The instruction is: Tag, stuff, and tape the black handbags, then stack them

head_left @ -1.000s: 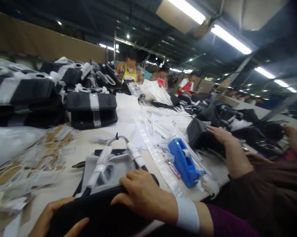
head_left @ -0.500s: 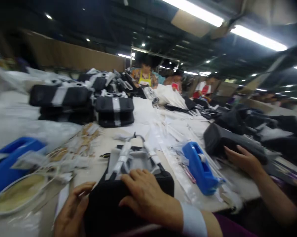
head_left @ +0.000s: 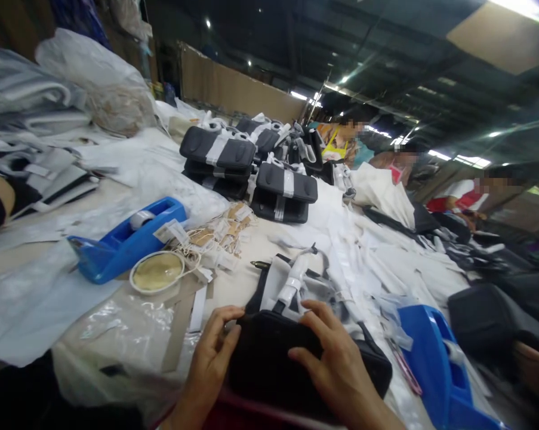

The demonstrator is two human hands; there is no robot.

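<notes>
A black handbag (head_left: 273, 364) stands close in front of me, its handles wrapped in white padding (head_left: 292, 278) and grey-white stuffing behind its front panel. My left hand (head_left: 211, 355) grips the bag's upper left corner, thumb in front and fingers at the edge. My right hand (head_left: 338, 352) curves over the top edge right of the middle, its thumb against the front face. Behind the bag's left side lies a dark pen (head_left: 260, 264). The bag's lower part and base are hidden in shadow.
Blue tape dispensers (head_left: 126, 242) stand on both sides; a round dish (head_left: 157, 273) and string tags (head_left: 224, 236) lie left. Taped black bags (head_left: 285, 185) are stacked behind. At right, a co-worker's hand (head_left: 535, 367) is by a black bag (head_left: 493, 322). Other people sit farther back.
My view has swung left, so the table's contents appear farther right. My right hand has drawn back from lying across the bag's top to its right part; my left hand has closed on the left corner.
</notes>
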